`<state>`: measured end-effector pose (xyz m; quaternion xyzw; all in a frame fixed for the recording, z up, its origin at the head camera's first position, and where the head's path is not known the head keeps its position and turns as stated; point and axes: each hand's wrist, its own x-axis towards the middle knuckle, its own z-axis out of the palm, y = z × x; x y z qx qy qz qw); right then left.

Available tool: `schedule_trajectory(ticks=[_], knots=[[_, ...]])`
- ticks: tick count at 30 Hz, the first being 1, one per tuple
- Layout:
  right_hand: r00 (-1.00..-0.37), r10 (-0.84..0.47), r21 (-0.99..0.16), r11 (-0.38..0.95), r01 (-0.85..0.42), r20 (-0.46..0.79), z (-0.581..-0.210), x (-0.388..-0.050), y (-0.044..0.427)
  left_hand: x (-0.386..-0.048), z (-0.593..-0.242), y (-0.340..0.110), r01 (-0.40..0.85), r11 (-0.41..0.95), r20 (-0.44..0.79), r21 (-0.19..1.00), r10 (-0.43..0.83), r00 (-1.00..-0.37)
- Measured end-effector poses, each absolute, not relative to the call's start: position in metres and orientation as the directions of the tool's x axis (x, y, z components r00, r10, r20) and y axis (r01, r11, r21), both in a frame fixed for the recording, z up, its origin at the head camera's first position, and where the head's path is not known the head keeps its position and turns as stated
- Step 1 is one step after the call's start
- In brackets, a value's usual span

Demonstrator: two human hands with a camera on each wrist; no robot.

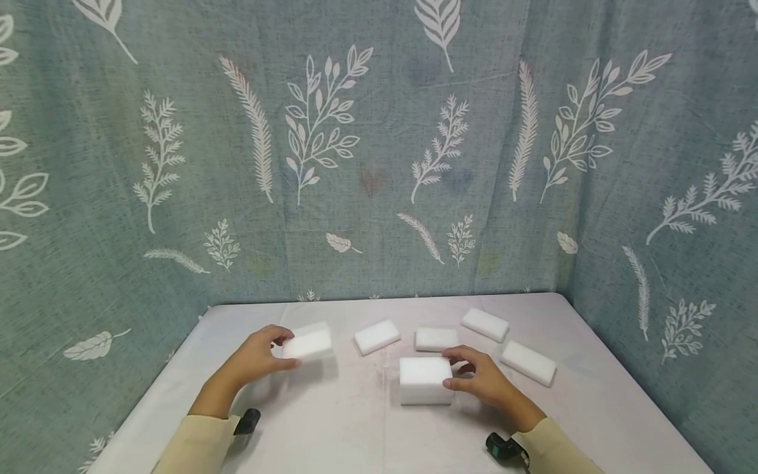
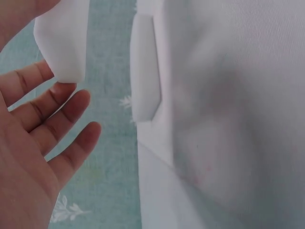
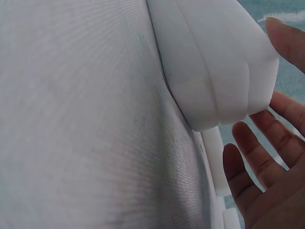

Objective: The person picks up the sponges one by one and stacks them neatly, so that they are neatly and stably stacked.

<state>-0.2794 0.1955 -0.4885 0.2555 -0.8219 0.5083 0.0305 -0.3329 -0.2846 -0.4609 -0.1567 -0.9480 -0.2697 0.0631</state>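
In the head view my left hand [image 1: 257, 355] pinches a white sponge block [image 1: 309, 341] by its left end and holds it above the table, over a soft shadow. The left wrist view shows this sponge [image 2: 62, 43] between thumb and fingertips, the other fingers spread loosely. My right hand [image 1: 482, 376] is at a stack of white sponges [image 1: 425, 388], thumb and fingers on either side of the top sponge [image 1: 422, 370] at its right end. In the right wrist view the stack [image 3: 209, 62] has three layers and sits on the cloth.
Behind the stack lie loose white sponges: one left of centre [image 1: 377, 337], one in the middle [image 1: 436, 339], one at the back right [image 1: 485, 324] and one farther right [image 1: 528, 363]. A white cloth covers the table [image 1: 355, 434]. Leaf-patterned curtains [image 1: 379, 250] enclose its back and sides.
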Motion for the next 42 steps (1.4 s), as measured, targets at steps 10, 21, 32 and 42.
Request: schedule_trajectory(ticks=[10, 21, 32, 42], knots=[[-0.871, -0.373, -0.809, 0.372, -0.456, 0.319, -0.513, -0.295, 0.201, -0.331, -0.457, -0.263, 0.380, 0.788, 0.235, 0.485, 0.301, -0.924], [-0.868, -0.376, -0.824, 0.337, -0.455, 0.325, -0.513, -0.292, 0.201, -0.332, -0.456, -0.236, 0.438, 0.747, 0.261, 0.501, 0.352, -0.899], [-0.864, -0.384, -0.809, 0.359, -0.465, 0.327, -0.513, -0.293, 0.201, -0.332, -0.456, -0.216, 0.487, 0.717, 0.286, 0.499, 0.394, -0.874], [-0.871, -0.374, -0.806, 0.377, -0.457, 0.319, -0.511, -0.294, 0.202, -0.329, -0.453, -0.189, 0.538, 0.704, 0.302, 0.463, 0.445, -0.843]])
